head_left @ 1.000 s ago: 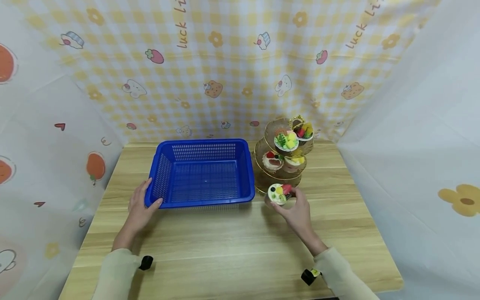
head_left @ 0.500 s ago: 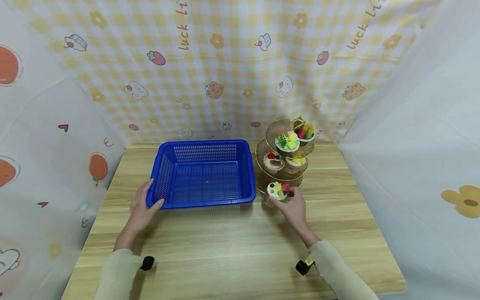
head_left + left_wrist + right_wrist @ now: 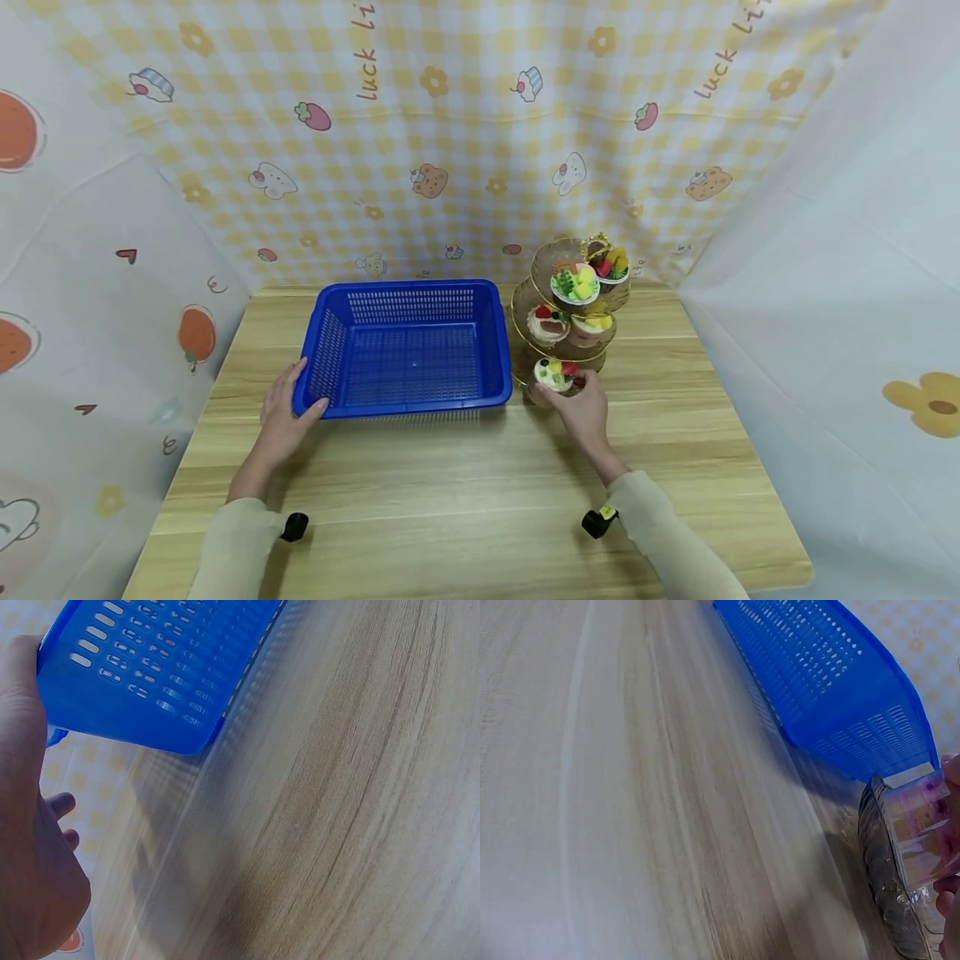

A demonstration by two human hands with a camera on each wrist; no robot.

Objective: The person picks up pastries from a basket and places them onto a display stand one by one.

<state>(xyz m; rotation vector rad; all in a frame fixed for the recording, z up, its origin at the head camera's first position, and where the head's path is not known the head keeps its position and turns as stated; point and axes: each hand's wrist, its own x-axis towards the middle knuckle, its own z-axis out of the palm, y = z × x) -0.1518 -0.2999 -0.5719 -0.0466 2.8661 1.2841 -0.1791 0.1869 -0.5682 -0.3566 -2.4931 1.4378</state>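
Note:
My left hand [image 3: 282, 418] holds the front left corner of a blue plastic basket [image 3: 408, 408], thumb on the front rim and fingers along the left side. My right hand [image 3: 587, 412] grips a fruit-topped dessert cup [image 3: 552, 377], with red, yellow and dark pieces on white. Its clear, layered side [image 3: 922, 825] shows in the right wrist view, at the scalloped edge of the lowest tier [image 3: 881, 862]. That tier belongs to an amber, gold-rimmed tiered stand [image 3: 572, 352], right of the basket. The right hand is mostly out of its wrist view.
Two more dessert cups, one red-topped [image 3: 547, 325] and one yellow-topped [image 3: 591, 327], sit on the middle tier. Fruit-topped bowls [image 3: 575, 285] stand on the top tier. The wooden table [image 3: 435, 500] meets a yellow checked curtain [image 3: 465, 150] at the back.
My right hand has moved the dessert cup slightly back and left, over the stand's bottom tier. My left hand keeps its hold on the basket.

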